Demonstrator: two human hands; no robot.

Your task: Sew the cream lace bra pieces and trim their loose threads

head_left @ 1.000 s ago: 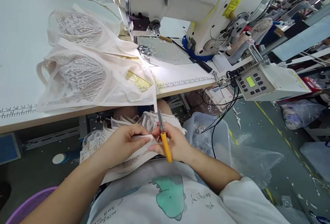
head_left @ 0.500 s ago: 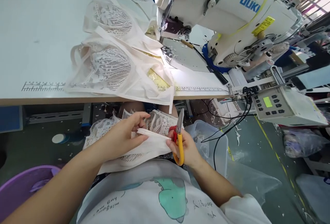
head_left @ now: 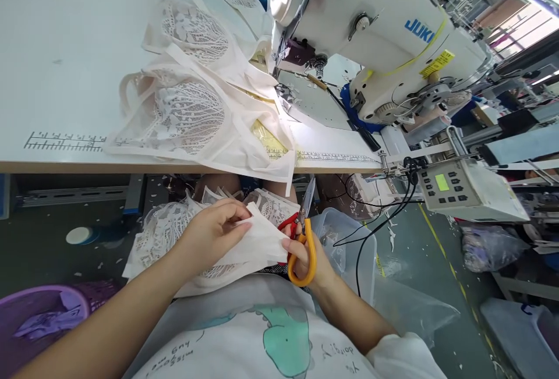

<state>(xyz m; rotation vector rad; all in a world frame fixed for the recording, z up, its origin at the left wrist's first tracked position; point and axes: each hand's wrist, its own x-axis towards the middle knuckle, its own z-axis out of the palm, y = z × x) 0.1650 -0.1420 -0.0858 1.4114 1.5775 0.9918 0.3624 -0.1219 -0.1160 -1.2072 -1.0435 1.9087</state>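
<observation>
Over my lap, a white bra with lace parts is stretched between both hands. My left hand is closed, pinching the bra's plain edge between thumb and fingers. In my right hand are scissors with yellow and red handles, their blades pointing up toward the table edge. The thumb of that same hand also presses on the bra's right end. Beneath lie more white lace pieces across my lap. On the table, a white lace bra hangs slightly over the front edge.
A JUKI sewing machine stands on the white table, beside a control box with hanging cables. Below right is a clear plastic bin; a purple basket sits at lower left. Fabric scraps dot the floor.
My left hand has closed on the bra's edge, whose upper corner now stands higher between the hands. The scissors have turned slightly in my right hand. The view has shifted a little.
</observation>
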